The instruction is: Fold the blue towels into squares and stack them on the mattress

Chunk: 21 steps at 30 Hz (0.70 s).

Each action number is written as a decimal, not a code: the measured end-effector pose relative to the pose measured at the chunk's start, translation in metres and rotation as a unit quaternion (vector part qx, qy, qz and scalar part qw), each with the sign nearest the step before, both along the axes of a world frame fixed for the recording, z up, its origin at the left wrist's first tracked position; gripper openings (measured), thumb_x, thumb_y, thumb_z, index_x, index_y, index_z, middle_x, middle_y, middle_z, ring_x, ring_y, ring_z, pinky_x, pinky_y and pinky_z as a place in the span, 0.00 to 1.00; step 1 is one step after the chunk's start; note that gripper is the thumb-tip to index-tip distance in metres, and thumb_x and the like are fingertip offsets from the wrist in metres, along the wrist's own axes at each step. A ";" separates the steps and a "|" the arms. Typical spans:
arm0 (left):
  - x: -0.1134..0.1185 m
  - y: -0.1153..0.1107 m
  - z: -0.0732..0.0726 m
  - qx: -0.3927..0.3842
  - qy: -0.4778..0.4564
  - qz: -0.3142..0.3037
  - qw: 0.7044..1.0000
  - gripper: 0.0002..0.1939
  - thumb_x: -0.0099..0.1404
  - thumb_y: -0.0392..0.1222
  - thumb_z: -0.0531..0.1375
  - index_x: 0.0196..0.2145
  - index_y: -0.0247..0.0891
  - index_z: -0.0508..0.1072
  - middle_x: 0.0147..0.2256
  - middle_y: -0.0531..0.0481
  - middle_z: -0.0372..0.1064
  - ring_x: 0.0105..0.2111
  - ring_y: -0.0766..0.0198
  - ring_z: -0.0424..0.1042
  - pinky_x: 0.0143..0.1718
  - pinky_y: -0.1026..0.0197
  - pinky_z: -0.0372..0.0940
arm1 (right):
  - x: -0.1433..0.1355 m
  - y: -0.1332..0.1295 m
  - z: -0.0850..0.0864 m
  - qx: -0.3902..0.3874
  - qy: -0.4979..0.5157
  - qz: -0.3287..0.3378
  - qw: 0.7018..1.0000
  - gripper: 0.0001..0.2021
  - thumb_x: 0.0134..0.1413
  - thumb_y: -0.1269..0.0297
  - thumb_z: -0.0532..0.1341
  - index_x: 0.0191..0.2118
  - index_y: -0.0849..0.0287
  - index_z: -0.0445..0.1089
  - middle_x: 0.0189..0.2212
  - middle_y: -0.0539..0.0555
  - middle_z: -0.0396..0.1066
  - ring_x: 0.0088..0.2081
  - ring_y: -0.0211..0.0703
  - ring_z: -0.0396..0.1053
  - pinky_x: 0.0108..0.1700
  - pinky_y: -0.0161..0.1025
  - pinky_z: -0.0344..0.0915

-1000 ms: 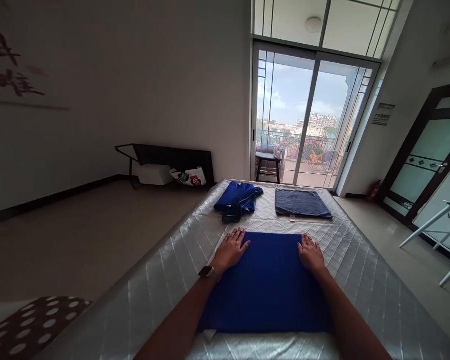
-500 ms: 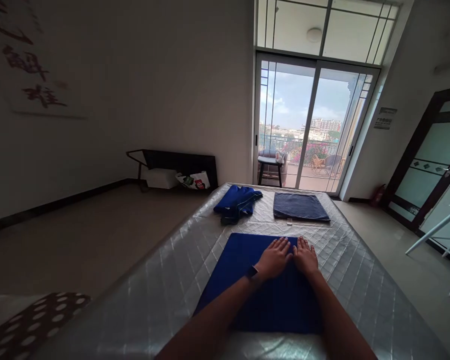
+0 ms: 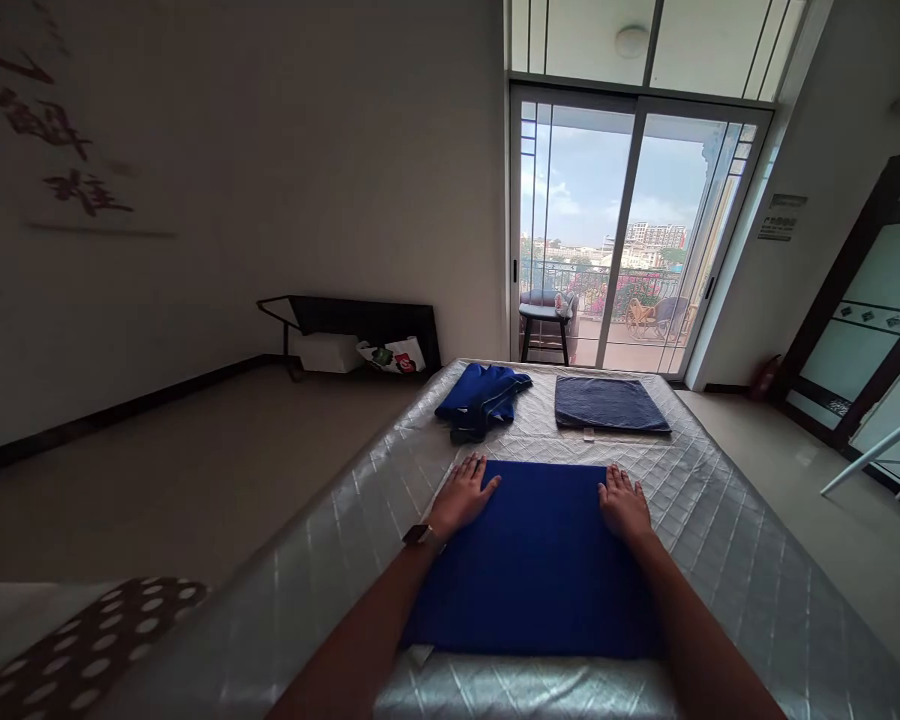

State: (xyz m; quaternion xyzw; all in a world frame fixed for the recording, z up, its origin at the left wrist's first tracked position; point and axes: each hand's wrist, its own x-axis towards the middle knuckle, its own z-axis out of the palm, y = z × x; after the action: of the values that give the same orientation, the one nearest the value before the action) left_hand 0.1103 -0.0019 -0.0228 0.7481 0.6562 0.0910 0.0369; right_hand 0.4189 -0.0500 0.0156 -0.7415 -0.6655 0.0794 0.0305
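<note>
Blue fabric, folded into a flat, near-rectangular panel (image 3: 540, 570), lies on a silvery quilted mattress (image 3: 330, 585) directly before us. We note both hands on it, palms down, fingers extended and uncurled. Our left hand (image 3: 465, 495) rests at the panel's far left corner, thumb angled inward; our right hand (image 3: 625, 507) rests at the far right corner in a matching position. We observe a dark-faced watch (image 3: 418, 534) on the left wrist. At the panel's near left corner, we record a small white tag (image 3: 421, 655) protruding onto the mattress.

Beyond the panel, and apart from it, we find two further items on the same mattress: to the left, a rumpled blue bundle (image 3: 474, 385) with a darker section along its near side; to the right, a grey-blue towel (image 3: 611, 405) laid flat, with a pale label (image 3: 589, 435) at its near edge. We also list brown fabric with white dots (image 3: 97, 640) at lower left and, behind the mattress, a glazed sliding door (image 3: 622, 240).
</note>
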 end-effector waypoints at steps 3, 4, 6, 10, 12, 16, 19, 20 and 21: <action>-0.001 0.001 -0.003 0.009 0.007 -0.012 1.000 0.41 0.72 0.62 0.36 0.68 0.27 0.54 0.69 0.35 0.46 0.70 0.49 0.43 0.68 0.48 0.44 | 0.002 -0.001 -0.002 0.012 -0.009 0.005 1.000 0.31 0.68 0.60 0.38 0.72 0.67 0.43 0.71 0.58 0.42 0.72 0.44 0.37 0.70 0.48 0.34; 0.000 0.001 -0.004 0.008 0.012 -0.015 1.000 0.41 0.71 0.63 0.36 0.68 0.27 0.54 0.69 0.35 0.47 0.70 0.49 0.43 0.68 0.48 0.44 | 0.003 -0.001 -0.004 0.017 -0.012 0.005 1.000 0.31 0.68 0.60 0.38 0.72 0.67 0.43 0.71 0.58 0.42 0.72 0.44 0.37 0.70 0.48 0.34; 0.002 0.002 -0.005 0.005 0.018 -0.017 1.000 0.41 0.72 0.63 0.35 0.68 0.28 0.54 0.69 0.35 0.48 0.70 0.49 0.44 0.68 0.48 0.44 | 0.004 -0.003 -0.006 0.021 -0.015 0.009 1.000 0.31 0.68 0.59 0.38 0.72 0.66 0.42 0.71 0.57 0.42 0.72 0.44 0.36 0.70 0.48 0.34; 0.001 0.005 -0.009 0.017 0.013 -0.020 1.000 0.41 0.71 0.63 0.36 0.68 0.29 0.54 0.68 0.34 0.50 0.69 0.47 0.45 0.67 0.45 0.45 | 0.005 -0.006 -0.009 0.020 -0.008 0.021 1.000 0.30 0.69 0.58 0.39 0.72 0.63 0.42 0.71 0.56 0.42 0.72 0.44 0.36 0.70 0.48 0.34; 0.000 0.006 -0.011 0.021 0.013 -0.021 0.999 0.41 0.71 0.63 0.37 0.68 0.29 0.54 0.68 0.34 0.49 0.69 0.47 0.46 0.67 0.45 0.45 | 0.004 -0.008 -0.009 0.015 0.002 0.020 1.000 0.30 0.69 0.58 0.39 0.72 0.63 0.43 0.71 0.56 0.42 0.72 0.44 0.37 0.70 0.47 0.34; 0.000 0.006 -0.014 0.023 0.035 -0.015 0.999 0.41 0.71 0.62 0.37 0.68 0.26 0.52 0.68 0.32 0.47 0.69 0.47 0.47 0.66 0.46 0.47 | 0.001 -0.010 -0.004 0.001 0.024 0.007 1.000 0.31 0.69 0.57 0.40 0.72 0.66 0.42 0.71 0.57 0.42 0.72 0.43 0.36 0.70 0.45 0.34; 0.002 0.004 -0.013 0.022 0.056 -0.011 0.998 0.41 0.72 0.61 0.35 0.68 0.24 0.51 0.69 0.31 0.45 0.69 0.48 0.47 0.66 0.47 0.47 | 0.001 -0.010 0.000 -0.005 0.041 0.000 0.999 0.31 0.69 0.57 0.39 0.72 0.66 0.41 0.71 0.56 0.41 0.72 0.42 0.36 0.70 0.44 0.33; 0.003 0.003 -0.012 0.019 0.061 -0.009 0.998 0.41 0.72 0.60 0.35 0.68 0.24 0.50 0.69 0.31 0.45 0.69 0.49 0.47 0.67 0.47 0.47 | 0.002 -0.010 0.001 -0.004 0.047 -0.001 0.999 0.31 0.69 0.58 0.39 0.72 0.66 0.41 0.71 0.56 0.40 0.72 0.42 0.36 0.70 0.44 0.32; 0.003 0.002 -0.010 0.014 0.066 -0.007 0.998 0.41 0.72 0.60 0.34 0.69 0.24 0.50 0.69 0.32 0.44 0.69 0.49 0.47 0.67 0.47 0.46 | 0.002 -0.009 0.002 -0.004 0.053 -0.001 0.999 0.31 0.69 0.58 0.39 0.72 0.67 0.41 0.71 0.56 0.40 0.72 0.42 0.35 0.70 0.44 0.32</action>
State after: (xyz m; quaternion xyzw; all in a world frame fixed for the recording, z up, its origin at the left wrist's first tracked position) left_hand 0.1134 0.0003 -0.0332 0.7573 0.6509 0.0500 -0.0168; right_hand 0.4213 -0.0592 0.0172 -0.7370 -0.6619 0.1214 0.0626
